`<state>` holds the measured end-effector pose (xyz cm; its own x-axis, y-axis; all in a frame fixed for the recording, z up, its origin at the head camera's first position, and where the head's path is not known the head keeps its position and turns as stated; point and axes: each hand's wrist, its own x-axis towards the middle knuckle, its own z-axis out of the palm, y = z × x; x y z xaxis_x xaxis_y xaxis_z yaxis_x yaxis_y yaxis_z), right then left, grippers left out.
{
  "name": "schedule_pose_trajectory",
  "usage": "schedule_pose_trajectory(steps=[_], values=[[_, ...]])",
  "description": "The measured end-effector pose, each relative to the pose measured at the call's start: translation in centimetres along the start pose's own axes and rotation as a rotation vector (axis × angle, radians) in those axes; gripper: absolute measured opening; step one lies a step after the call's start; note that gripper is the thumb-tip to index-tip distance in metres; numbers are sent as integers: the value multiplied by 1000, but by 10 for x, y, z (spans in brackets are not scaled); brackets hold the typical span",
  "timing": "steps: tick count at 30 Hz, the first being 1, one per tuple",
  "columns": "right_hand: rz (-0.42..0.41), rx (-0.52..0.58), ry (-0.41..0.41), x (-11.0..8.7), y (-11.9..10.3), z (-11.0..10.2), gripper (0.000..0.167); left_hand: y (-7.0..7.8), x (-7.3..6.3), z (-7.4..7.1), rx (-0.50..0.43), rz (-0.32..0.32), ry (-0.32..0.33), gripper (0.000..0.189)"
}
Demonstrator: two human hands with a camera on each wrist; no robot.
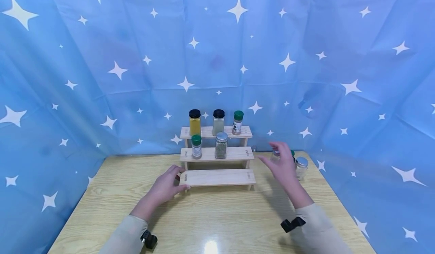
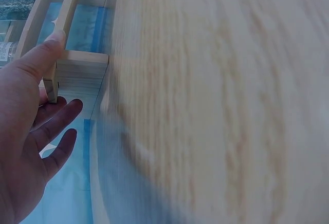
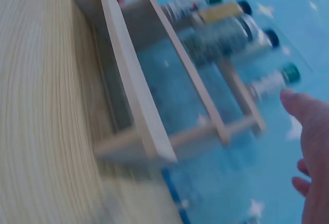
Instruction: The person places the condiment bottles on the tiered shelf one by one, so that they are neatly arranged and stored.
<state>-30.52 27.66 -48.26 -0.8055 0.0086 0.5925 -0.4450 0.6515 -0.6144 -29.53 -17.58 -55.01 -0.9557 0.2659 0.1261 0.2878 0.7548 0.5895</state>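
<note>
A three-tier wooden spice rack (image 1: 217, 177) stands at the back of the table. My left hand (image 1: 166, 185) holds the left end of its lowest shelf, the thumb over the front edge and the other fingers behind; in the left wrist view that hand (image 2: 25, 111) shows close up. On the middle shelf stand a green-capped spice bottle (image 1: 196, 151) and a silver-lidded jar of dried herbs (image 1: 221, 148). Right of the rack, my right hand (image 1: 283, 167) is in the air with nothing in its grasp, thumb and fingers spread apart, partly covering several jars.
The top shelf carries a yellow spice jar (image 1: 195, 125), a pale black-lidded jar (image 1: 218, 125) and a green-capped bottle (image 1: 237, 126). A silver-lidded jar (image 1: 301, 169) stands at the table's right. A blue star-patterned curtain (image 1: 217, 57) hangs behind the table (image 1: 217, 216).
</note>
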Motion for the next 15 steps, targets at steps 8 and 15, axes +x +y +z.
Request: schedule_pose_trajectory(steps=[8, 15], values=[[60, -103, 93, -18, 37, -37, 60, 0, 0, -1, 12, 5, 1, 72], [138, -125, 124, -27, 59, -54, 55, 0, -1, 0, 6, 2, -5, 70]])
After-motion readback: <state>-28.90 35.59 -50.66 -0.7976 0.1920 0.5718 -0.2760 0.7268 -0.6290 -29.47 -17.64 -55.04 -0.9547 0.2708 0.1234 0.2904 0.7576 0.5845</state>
